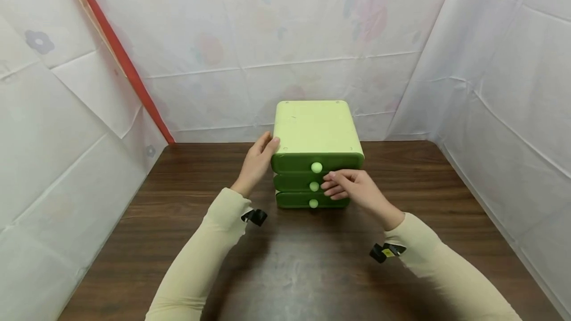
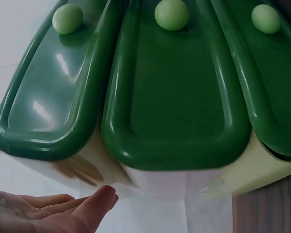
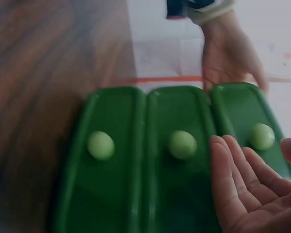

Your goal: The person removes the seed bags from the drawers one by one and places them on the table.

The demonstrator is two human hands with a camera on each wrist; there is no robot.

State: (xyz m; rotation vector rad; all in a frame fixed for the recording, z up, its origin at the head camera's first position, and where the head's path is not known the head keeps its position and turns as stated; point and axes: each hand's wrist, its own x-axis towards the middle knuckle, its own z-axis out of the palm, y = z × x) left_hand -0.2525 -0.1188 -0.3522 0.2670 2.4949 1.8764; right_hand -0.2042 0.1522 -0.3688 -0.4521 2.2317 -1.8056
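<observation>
A small cabinet with a pale green top [image 1: 316,125] and three dark green drawers stands on the table, each drawer front bearing a round light green knob. At its left side is my left hand [image 1: 257,161], the thumb at the top front corner and the fingers along the side wall. My right hand [image 1: 357,189] hovers before the drawer fronts, palm turned inward and fingers loosely extended. Its fingertips are just right of the middle knob [image 1: 314,186], below the top knob [image 1: 316,167]. In the right wrist view, nothing is between the fingers [image 3: 254,182]. All drawers look closed.
The dark wood-grain table [image 1: 200,261] extends around the cabinet. White sheeting [image 1: 200,88] hangs behind and on both sides, with a red strip [image 1: 120,53] running down the left back corner. Black wrist cameras [image 1: 255,217] sit at both cuffs.
</observation>
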